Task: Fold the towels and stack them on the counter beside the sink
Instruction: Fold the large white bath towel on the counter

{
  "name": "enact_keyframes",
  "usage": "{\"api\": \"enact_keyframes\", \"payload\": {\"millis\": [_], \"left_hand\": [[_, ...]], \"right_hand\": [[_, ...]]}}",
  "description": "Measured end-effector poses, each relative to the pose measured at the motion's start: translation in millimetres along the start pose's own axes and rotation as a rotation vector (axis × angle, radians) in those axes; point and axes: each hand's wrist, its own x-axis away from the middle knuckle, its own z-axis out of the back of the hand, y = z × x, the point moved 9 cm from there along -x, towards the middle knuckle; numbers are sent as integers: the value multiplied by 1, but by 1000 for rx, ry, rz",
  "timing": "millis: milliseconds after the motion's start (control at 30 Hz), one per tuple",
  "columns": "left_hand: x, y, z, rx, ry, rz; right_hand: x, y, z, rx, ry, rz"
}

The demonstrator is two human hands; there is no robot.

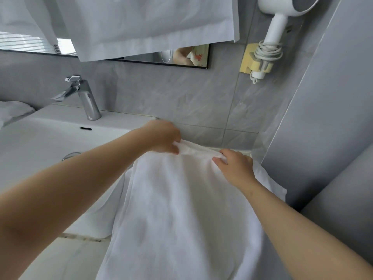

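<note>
A large white towel [177, 209] lies over the counter to the right of the sink [40, 142] and hangs down past the front edge toward me. My left hand [163, 136] pinches its far edge near the back wall. My right hand [234, 166] pinches the same far edge a little to the right. The edge bunches into folds between the two hands. More white cloth [268, 178] shows under the towel at the right. Another white towel [141, 23] hangs above, in front of the mirror.
A chrome faucet [84, 96] stands behind the basin. A white cloth [14, 112] lies at the far left by the sink. A white hair dryer [276, 27] hangs in a yellow wall holder [248, 59] at upper right. A grey wall [333, 118] closes the right side.
</note>
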Motion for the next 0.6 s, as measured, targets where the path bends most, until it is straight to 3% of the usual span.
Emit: {"api": "enact_keyframes", "payload": {"millis": [233,367,533,600], "left_hand": [[5,-15,16,95,4,25],[16,-22,17,428,-86,22],[24,-16,-18,-7,-330,97],[25,-21,-23,-85,-297,120]], "right_hand": [[4,-15,22,-152,67,103],[8,-15,30,-241,71,122],[9,-23,31,-216,94,164],[11,-20,31,-216,97,148]]}}
